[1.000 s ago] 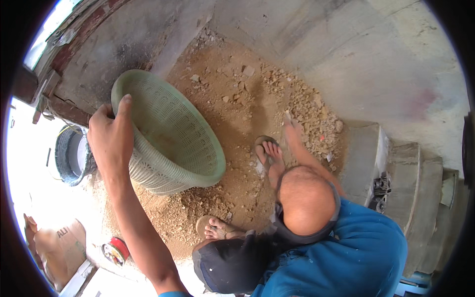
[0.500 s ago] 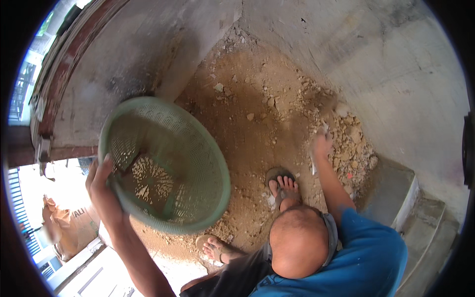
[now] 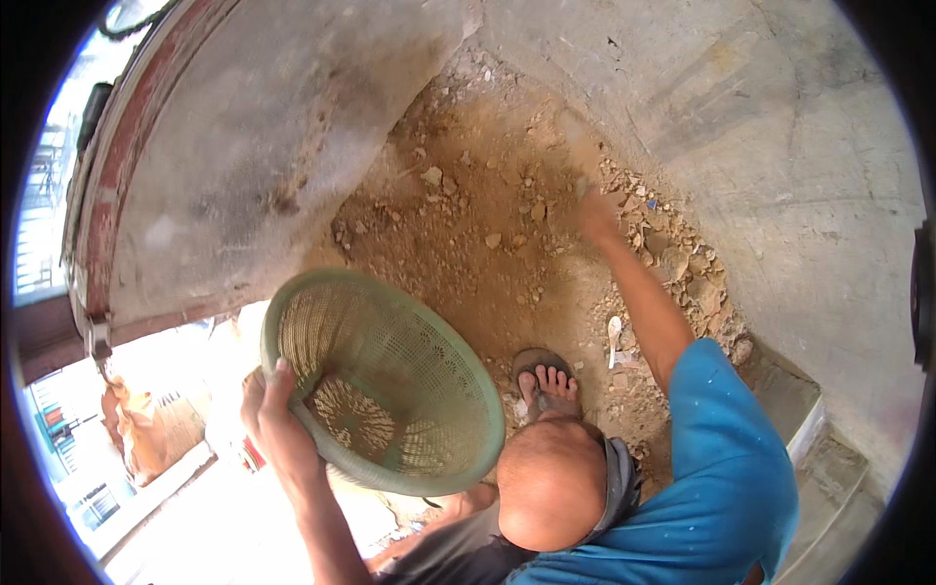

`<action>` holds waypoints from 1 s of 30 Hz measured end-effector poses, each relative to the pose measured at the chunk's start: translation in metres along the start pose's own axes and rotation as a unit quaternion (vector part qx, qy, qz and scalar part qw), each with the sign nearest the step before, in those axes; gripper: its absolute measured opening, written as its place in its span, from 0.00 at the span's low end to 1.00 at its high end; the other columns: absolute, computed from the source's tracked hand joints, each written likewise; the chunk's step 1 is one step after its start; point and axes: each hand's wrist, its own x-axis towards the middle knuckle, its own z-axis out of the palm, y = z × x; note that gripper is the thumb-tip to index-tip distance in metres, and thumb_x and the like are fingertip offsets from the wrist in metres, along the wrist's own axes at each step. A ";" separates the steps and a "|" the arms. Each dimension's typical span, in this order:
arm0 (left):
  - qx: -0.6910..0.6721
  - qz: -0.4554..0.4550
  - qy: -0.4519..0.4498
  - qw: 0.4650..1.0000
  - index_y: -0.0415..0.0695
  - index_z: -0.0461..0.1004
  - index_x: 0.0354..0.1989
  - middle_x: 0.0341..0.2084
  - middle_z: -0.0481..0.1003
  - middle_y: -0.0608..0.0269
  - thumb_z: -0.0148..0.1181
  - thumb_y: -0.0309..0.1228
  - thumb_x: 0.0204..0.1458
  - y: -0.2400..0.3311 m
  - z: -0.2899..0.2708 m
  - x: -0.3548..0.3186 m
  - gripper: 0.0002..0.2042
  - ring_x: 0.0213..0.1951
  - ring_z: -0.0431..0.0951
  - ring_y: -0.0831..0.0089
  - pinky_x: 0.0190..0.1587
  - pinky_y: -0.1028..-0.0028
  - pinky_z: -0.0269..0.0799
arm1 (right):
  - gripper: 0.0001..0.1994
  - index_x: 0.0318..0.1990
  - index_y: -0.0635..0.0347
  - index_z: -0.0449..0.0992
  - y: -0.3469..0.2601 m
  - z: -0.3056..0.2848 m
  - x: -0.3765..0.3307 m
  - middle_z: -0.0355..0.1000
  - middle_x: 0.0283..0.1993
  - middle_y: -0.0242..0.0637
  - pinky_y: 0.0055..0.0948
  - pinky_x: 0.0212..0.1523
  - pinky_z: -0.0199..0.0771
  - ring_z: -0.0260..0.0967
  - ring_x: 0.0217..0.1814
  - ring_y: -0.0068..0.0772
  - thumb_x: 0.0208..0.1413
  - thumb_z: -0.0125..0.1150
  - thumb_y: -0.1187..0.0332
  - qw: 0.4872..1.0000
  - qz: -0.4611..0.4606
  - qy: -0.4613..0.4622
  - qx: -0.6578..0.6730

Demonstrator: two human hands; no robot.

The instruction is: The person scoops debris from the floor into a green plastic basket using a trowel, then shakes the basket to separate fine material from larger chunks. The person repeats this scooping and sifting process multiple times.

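My left hand (image 3: pixel 278 419) grips the left rim of a green plastic basket (image 3: pixel 463 400), thumb over the edge and fingers outside. The basket is tilted, with its open side facing up and right. Its perforated wall and bottom let light through; dust coats the inside. My right hand (image 3: pixel 598 216) is stretched out over the dirt floor (image 3: pixel 487 273), beside a heap of rubble (image 3: pixel 692 273) along the right wall. Motion smears its fingers. A pale blurred streak extends beyond them, and I cannot make out whether it is a held tool.
A white plastic spoon (image 3: pixel 614 341) lies on the dirt near my sandalled foot (image 3: pixel 546 380). Concrete walls (image 3: pixel 760 146) meet at the far corner. A concrete step (image 3: pixel 829 468) stands at the right. A brown sack (image 3: pixel 161 429) sits in the bright area at the left.
The basket and my left hand have shifted right and nearer to me. My right hand has moved from the rubble heap farther away and slightly left.
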 end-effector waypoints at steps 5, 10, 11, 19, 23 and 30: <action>-0.018 0.089 0.041 0.995 0.39 0.74 0.29 0.27 0.65 0.70 0.59 0.36 0.66 -0.011 0.023 -0.001 0.15 0.32 0.60 0.78 0.39 0.72 0.57 | 0.23 0.59 0.77 0.70 0.029 -0.012 -0.055 0.77 0.50 0.73 0.57 0.56 0.77 0.77 0.56 0.70 0.60 0.62 0.70 0.983 -0.113 -0.120 -0.081; -0.026 0.050 0.049 0.997 0.38 0.76 0.31 0.26 0.68 0.70 0.59 0.36 0.66 -0.005 0.028 0.004 0.15 0.32 0.62 0.78 0.38 0.73 0.59 | 0.22 0.58 0.75 0.70 0.023 0.000 -0.042 0.78 0.48 0.70 0.56 0.54 0.79 0.78 0.54 0.71 0.59 0.63 0.71 0.996 -0.040 -0.066 -0.045; -0.054 0.067 0.039 0.995 0.38 0.76 0.31 0.26 0.68 0.70 0.59 0.37 0.65 -0.003 0.030 0.007 0.14 0.31 0.63 0.78 0.38 0.74 0.60 | 0.22 0.57 0.75 0.70 0.012 0.007 -0.038 0.79 0.48 0.69 0.56 0.53 0.80 0.79 0.53 0.70 0.58 0.63 0.71 0.994 -0.088 -0.049 -0.043; -0.052 0.020 0.060 0.997 0.37 0.77 0.33 0.29 0.71 0.68 0.59 0.35 0.65 0.002 0.035 0.022 0.13 0.33 0.66 0.76 0.42 0.73 0.63 | 0.17 0.57 0.74 0.72 -0.016 -0.013 -0.041 0.80 0.49 0.65 0.54 0.53 0.82 0.81 0.53 0.63 0.69 0.56 0.68 0.981 -0.087 -0.114 -0.132; -0.028 0.070 0.060 0.995 0.39 0.76 0.29 0.26 0.66 0.68 0.59 0.35 0.64 -0.008 0.033 0.029 0.13 0.36 0.65 0.75 0.44 0.72 0.60 | 0.21 0.56 0.74 0.72 0.004 -0.014 -0.034 0.81 0.42 0.66 0.55 0.49 0.84 0.83 0.47 0.64 0.57 0.64 0.71 0.991 0.003 -0.003 -0.131; -0.078 0.054 0.055 0.994 0.41 0.71 0.27 0.28 0.66 0.69 0.59 0.33 0.66 -0.007 0.035 0.035 0.14 0.33 0.62 0.79 0.40 0.74 0.58 | 0.24 0.57 0.74 0.72 0.049 -0.003 -0.056 0.80 0.45 0.68 0.54 0.54 0.82 0.81 0.51 0.67 0.55 0.66 0.70 0.988 -0.018 -0.062 -0.138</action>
